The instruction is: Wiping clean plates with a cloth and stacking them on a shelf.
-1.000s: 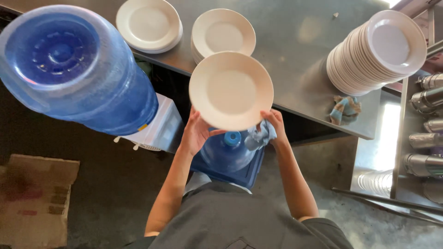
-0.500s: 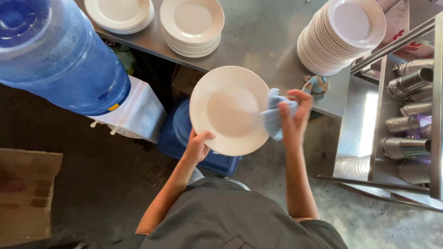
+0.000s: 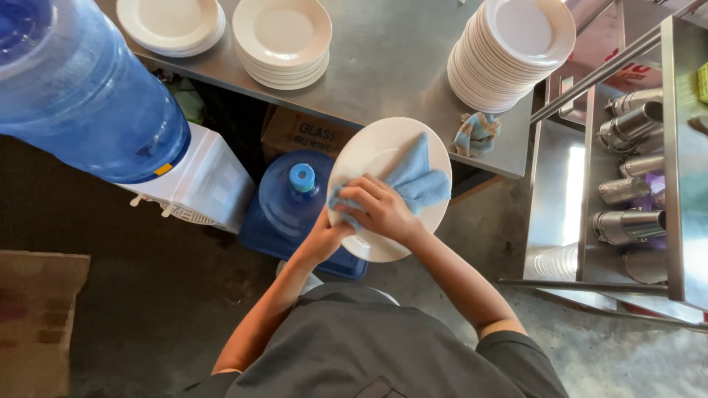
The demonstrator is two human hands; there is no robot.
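Plate (image 3: 383,158) was up in the air, just off the counter (image 3: 383,66) edge. Left hand (image 3: 322,239) had its grip clamped on the rim. Right hand (image 3: 383,210) pressed a cloth (image 3: 417,180) on it. A hard rub could knock the plate loose, and it would fall and break.

Round white glazed ceramic plate (image 3: 380,151) looks smooth, slightly glossy; the soft matt blue cloth (image 3: 417,180) lies on it. Behind the plate, the grey brushed-metal table (image 3: 391,66) has a dull sheen. Left of the plate, the translucent blue plastic water jug (image 3: 88,96) looks glossy.
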